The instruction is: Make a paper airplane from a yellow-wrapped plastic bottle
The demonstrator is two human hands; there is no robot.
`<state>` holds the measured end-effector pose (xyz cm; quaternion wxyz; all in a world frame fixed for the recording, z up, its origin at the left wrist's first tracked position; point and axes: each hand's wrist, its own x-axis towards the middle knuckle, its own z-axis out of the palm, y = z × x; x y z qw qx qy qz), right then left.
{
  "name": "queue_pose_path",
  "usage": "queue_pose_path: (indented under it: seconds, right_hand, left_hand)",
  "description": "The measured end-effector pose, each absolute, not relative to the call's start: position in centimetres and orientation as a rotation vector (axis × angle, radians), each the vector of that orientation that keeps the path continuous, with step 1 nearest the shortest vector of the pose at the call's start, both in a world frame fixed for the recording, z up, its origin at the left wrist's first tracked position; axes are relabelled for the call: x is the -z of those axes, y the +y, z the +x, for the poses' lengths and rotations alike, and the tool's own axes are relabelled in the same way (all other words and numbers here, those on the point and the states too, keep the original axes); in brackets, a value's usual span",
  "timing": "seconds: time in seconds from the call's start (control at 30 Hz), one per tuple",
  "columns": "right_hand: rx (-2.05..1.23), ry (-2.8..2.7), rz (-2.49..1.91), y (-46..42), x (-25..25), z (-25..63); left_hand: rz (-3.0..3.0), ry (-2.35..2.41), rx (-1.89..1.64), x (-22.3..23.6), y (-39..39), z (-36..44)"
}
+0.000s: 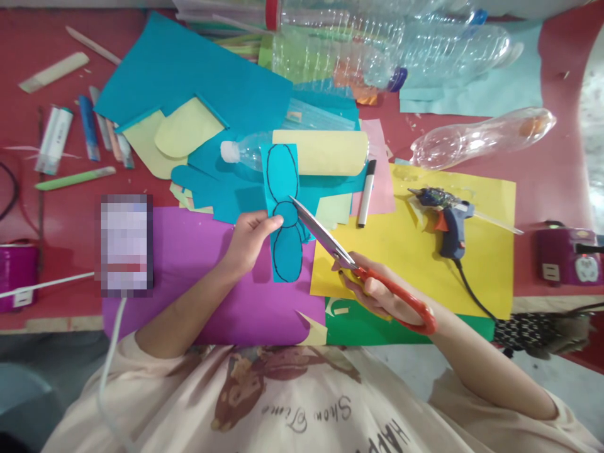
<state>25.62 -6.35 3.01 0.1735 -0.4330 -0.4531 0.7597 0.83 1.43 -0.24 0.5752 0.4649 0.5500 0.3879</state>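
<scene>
Between thumb and fingers, my left hand (255, 238) pinches a strip of blue paper (285, 255) by its left edge. Two ovals joined by a circle are drawn on the strip in black. My right hand (370, 286) grips red-handled scissors (323, 236), whose blades point up and left. The tips lie over the strip's right side, near where the upper oval meets the circle; whether they touch the paper I cannot tell. Behind the strip lies a plastic bottle (250, 151) with a white cap, wrapped in pale yellow paper (325, 153).
A glue gun (448, 217) rests on yellow paper (401, 251) at the right. Purple paper (198, 270) spreads beneath my left arm, beside a phone (125, 245) with a cable. Several clear bottles (340, 56) lie at the back, and markers (59, 138) at the left.
</scene>
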Motion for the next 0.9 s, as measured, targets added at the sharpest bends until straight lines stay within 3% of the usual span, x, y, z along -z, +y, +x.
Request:
queue_pose_path:
  seconds: [0.63, 0.9]
  right_hand:
    - [-2.189, -1.296, -1.295, -6.1, -3.5, 26.0]
    - [-2.121, -1.431, -1.246, -6.0, -3.8, 26.1]
  left_hand:
    - [1.05, 1.3, -0.833, -0.9, 1.9, 0.9]
    - [1.182, 1.284, -0.959, 0.2, 2.1, 0.7]
